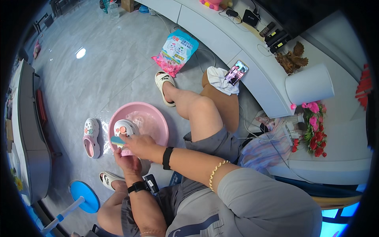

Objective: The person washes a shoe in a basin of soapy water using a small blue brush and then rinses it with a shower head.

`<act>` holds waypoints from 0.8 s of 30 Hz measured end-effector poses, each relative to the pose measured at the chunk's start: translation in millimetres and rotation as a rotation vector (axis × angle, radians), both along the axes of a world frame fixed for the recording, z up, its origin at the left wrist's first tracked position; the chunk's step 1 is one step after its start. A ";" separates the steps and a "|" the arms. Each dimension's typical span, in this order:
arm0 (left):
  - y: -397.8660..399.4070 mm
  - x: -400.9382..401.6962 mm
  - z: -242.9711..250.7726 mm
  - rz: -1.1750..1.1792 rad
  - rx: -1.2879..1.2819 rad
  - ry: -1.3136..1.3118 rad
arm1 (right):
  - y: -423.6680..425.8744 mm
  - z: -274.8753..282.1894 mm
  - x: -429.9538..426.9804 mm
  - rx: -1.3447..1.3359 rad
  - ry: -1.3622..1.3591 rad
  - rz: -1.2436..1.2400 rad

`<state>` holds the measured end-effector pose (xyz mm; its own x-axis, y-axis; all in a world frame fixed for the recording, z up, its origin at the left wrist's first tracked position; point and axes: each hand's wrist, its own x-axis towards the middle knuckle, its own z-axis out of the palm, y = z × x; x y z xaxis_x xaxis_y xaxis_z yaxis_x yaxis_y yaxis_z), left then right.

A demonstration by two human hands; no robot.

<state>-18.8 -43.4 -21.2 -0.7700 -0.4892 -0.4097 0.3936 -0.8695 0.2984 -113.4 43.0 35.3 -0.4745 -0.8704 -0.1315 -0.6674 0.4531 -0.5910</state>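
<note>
A white clog [128, 125] with colorful charms and a pink inner part is tilted over a pink plastic basin [163, 128]. My left hand [128, 163] grips the clog from its near end. In my right hand [141, 145] is a scrub brush [117, 140] with a teal back and pale bristles, held against the clog. Sudsy water [143, 123] fills the bottom of the basin. The matching clog [91, 137] stands on the wet floor left of the basin.
Beyond my right foot in a slipper [164, 89] lies a blue and pink detergent bag [177, 51]. A phone [237, 73] rests on white cloth [220, 78] atop a brown stool [226, 111]. A white cabinet [207, 31] runs along the right. A blue round base [84, 197] stands lower left.
</note>
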 end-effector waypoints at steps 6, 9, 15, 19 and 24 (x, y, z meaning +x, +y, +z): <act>-28.0 13.1 -8.0 0.123 -0.051 -0.135 | 39.2 -12.1 19.8 0.075 -0.196 -0.021; -20.7 5.3 -0.2 0.058 -0.062 -0.120 | 28.5 -23.3 12.5 -0.054 -0.099 -0.077; -15.2 4.1 -7.6 0.043 -0.027 -0.050 | 5.4 -11.8 -3.5 0.016 -0.053 -0.052; -20.3 9.4 -7.5 0.206 -0.007 -0.161 | 30.8 -27.2 19.9 0.035 -0.039 0.062; 3.3 -0.1 -14.7 0.096 0.044 -0.054 | 6.2 -26.6 -11.9 0.069 0.049 -0.142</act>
